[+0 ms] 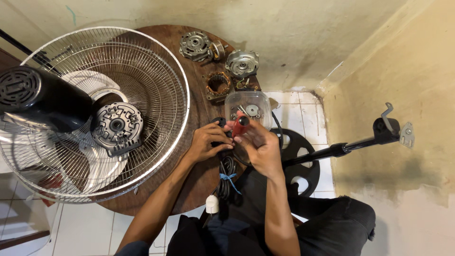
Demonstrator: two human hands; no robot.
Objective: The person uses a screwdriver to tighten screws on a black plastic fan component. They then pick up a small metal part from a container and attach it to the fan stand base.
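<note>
Red-handled screwdriver gripped in right hand; left hand fingers clasp small black part over wooden table.

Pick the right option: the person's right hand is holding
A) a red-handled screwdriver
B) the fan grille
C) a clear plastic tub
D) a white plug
A: the right hand is closed around a red-handled screwdriver with a black cap, just in front of the clear plastic tub; the white plug hangs loose below the table edge, and the fan grille lies untouched to the left.
</note>
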